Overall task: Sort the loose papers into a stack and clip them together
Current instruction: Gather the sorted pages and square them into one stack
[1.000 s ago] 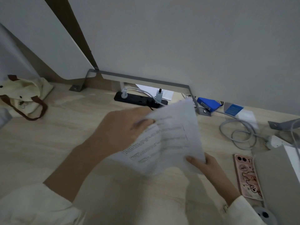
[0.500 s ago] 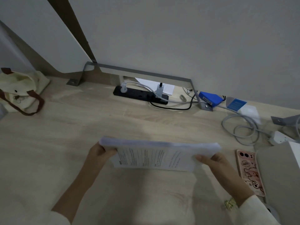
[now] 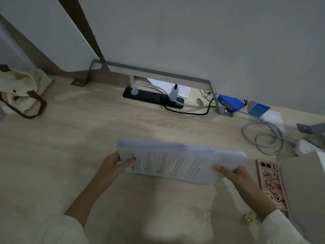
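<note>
A stack of printed white papers point(image 3: 174, 162) stands on its long edge on the wooden desk point(image 3: 88, 131), tilted back toward the wall, printed side facing me. My left hand point(image 3: 117, 162) grips the stack's left end, thumb on the front. My right hand point(image 3: 235, 175) grips the right end, thumb over the front sheet. The upper edge of the sheets looks blurred. No clip shows in view.
A pink phone point(image 3: 270, 182) lies right of the papers beside a grey laptop point(image 3: 306, 191). A black power strip point(image 3: 153, 97), grey cables point(image 3: 263, 134) and a blue box point(image 3: 230, 103) sit along the wall. A cream tote bag point(image 3: 19, 92) rests far left.
A second ago the sheets were held loosely in the air at a slant. They have been brought down and squared on edge on the desk, a hand at each end.
</note>
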Motion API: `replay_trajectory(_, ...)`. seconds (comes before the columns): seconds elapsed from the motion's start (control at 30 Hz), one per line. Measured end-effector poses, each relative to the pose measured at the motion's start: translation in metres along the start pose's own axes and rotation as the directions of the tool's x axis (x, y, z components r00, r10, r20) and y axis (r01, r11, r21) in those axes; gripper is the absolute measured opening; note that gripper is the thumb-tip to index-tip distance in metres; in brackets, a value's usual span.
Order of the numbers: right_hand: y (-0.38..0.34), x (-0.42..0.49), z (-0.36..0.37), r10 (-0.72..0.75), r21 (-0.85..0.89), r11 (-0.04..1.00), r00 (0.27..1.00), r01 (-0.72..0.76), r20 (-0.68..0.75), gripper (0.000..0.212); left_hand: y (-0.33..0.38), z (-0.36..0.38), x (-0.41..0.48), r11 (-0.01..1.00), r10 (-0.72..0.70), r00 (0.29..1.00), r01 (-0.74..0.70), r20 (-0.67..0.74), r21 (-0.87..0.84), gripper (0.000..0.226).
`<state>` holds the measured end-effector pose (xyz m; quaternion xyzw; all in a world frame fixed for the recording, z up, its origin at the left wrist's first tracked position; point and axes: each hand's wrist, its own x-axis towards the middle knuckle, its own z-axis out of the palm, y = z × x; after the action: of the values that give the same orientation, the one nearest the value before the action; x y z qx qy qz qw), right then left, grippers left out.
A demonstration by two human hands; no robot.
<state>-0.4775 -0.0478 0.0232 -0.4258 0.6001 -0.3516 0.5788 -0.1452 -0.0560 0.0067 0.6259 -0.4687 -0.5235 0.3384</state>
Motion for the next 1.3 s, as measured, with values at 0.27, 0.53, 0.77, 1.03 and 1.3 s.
replay_trajectory(0.27,-0.009,-0.004,0.0,0.138,0.254,0.959,0.99,-0.125,-0.035,0.017,0.004,-0.021,0.012,0.935,-0.268,0.924,0.318,0.272,-0.159,0.035)
replay_trajectory(0.53,0.013,-0.008,0.035,0.159,0.542,0.836,0.984,-0.089,-0.084,0.039,0.0,-0.008,0.017,0.805,-0.292,0.953,0.291,0.081,-0.517,0.022)
replay_trajectory(0.77,0.023,-0.026,0.061,0.174,0.611,0.776,0.984,-0.155,0.03,0.042,0.031,0.029,0.014,0.905,-0.165,0.932,0.014,-0.321,-0.426,0.019)
replay_trajectory(1.03,-0.008,-0.023,0.018,0.053,0.122,0.99,0.985,-0.073,0.162,0.067,0.088,0.023,-0.007,0.877,0.271,0.913,-0.365,-0.305,-0.311,0.027)
replay_trajectory(1.3,-0.043,-0.018,0.047,-0.32,0.073,0.931,0.898,0.357,-0.303,0.025,0.082,0.045,-0.029,0.834,0.487,0.845,-0.525,-0.221,-0.173,0.027)
